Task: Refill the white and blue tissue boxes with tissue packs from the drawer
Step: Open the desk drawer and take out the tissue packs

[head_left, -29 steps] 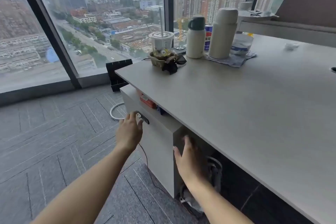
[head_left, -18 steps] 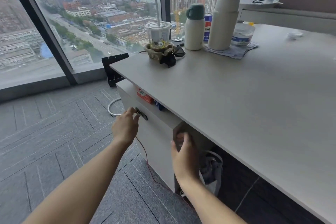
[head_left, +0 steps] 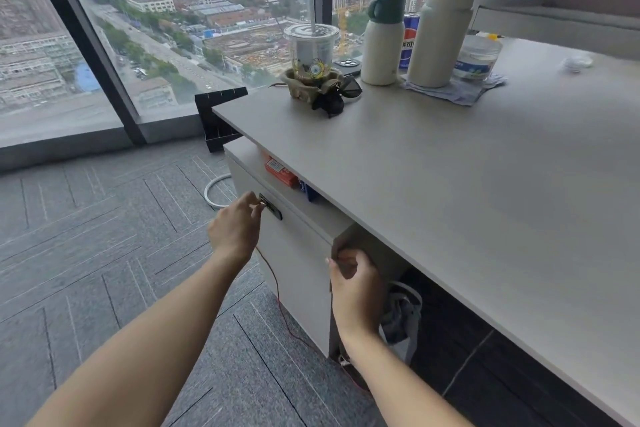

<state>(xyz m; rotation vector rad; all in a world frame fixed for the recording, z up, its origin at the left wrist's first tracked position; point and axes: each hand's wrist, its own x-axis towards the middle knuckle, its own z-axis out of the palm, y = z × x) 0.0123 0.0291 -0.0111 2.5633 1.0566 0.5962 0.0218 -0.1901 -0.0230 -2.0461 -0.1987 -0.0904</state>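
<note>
Head view: left hand (head_left: 235, 229) fingers seemingly pinch dark oblong handle (head_left: 270, 207)

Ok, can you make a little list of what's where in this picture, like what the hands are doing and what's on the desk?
place: grey desk by a big window
left hand: fingertips at the dark handle on the cabinet front
right hand: curled around the cabinet's near corner edge
drawer: looks shut
on the desk: plastic cup with straw, green-lidded flask, tall cream flask, blue can
tissue boxes and packs: not in view
floor: grey carpet, thin red wire
</note>
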